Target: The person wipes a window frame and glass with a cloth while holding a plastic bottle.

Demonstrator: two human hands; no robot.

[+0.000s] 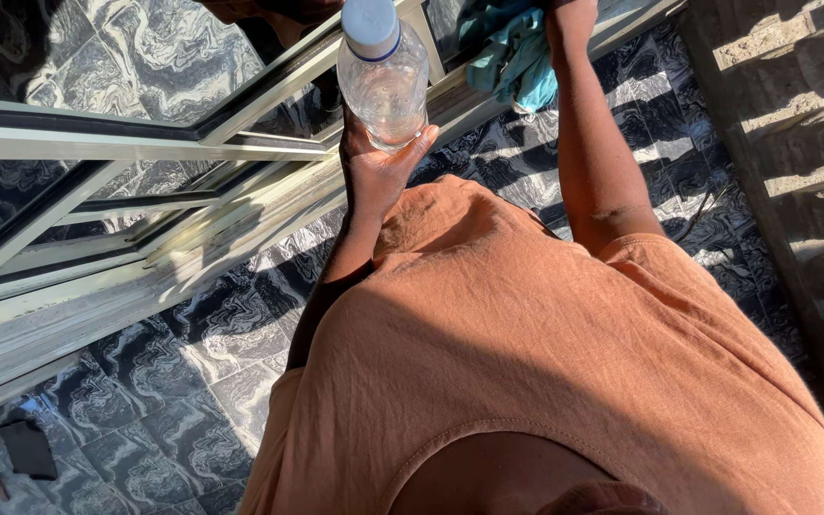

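Note:
My left hand (379,172) grips the lower end of a clear plastic bottle (383,81) with a white cap, held up in front of a glass sliding door. My right arm reaches up to the frame's top edge. There my right hand (572,11) is mostly cut off, and a teal cloth (512,52) bunches and hangs beside it against the door's metal frame (269,81). The cloth looks held by that hand, though its fingers are out of view. My brown shirt (545,362) fills the lower part of the view.
Pale metal door rails (97,257) run diagonally across the left. The floor is dark marbled tile (174,401) with sun stripes. A rough stone wall (793,124) stands at the right. A dark small object (29,446) lies at the lower left.

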